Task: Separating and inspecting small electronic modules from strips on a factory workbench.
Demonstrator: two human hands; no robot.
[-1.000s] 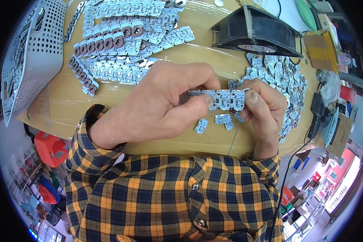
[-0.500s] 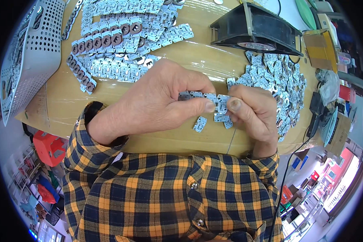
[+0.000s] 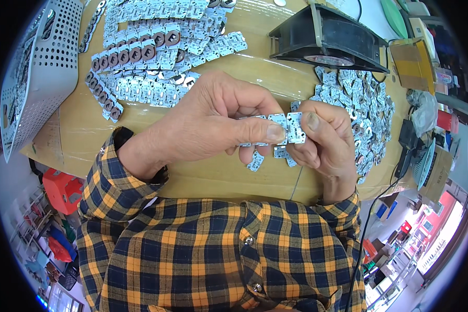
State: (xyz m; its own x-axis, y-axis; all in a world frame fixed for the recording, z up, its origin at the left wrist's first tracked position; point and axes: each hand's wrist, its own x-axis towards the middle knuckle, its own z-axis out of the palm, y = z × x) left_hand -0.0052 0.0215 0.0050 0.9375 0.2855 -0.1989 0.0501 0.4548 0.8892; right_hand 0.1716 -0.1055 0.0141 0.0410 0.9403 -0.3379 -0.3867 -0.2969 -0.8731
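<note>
My left hand (image 3: 203, 125) is closed around a short strip of small white circuit boards (image 3: 276, 120), its thumb lying along the strip. Most of that strip is hidden by my fingers. Pinched between thumb and fingers of my right hand (image 3: 330, 138) is a single circuit board (image 3: 296, 128), just right of the strip's end, with a thin gap between them. Below the hands a loose board (image 3: 255, 161) lies on the table, and another lies under my right fingers. A heap of separated boards (image 3: 372, 112) spreads to the right.
Long strips of boards (image 3: 151, 91), some with brown round parts, lie stacked at the back left. A perforated grey basket (image 3: 62, 57) stands at the left edge. A black boxy fan (image 3: 330, 36) and a cardboard box (image 3: 411, 65) stand at the back right.
The end board has come apart from the strip and tilted upright in my right fingers. My left hand has shifted slightly right with the strip.
</note>
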